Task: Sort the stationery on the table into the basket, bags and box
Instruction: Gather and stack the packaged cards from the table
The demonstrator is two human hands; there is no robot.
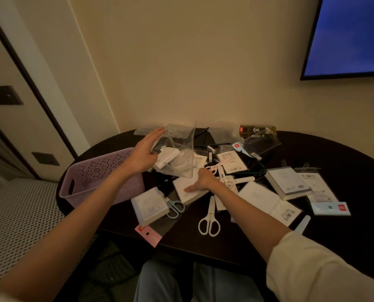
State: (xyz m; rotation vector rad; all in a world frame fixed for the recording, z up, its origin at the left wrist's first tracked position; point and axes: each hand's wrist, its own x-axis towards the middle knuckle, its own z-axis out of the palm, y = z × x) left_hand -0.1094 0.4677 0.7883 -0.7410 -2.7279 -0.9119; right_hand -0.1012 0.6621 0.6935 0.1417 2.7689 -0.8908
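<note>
Dark table (334, 162), clear bag (179, 147) against left hand (143, 153)

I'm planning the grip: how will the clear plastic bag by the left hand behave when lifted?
The clear plastic bag looks crumpled and thin, so probably floppy and very light. White items show inside it, so it may sag there. The left hand lies against it with fingers straight.
</note>
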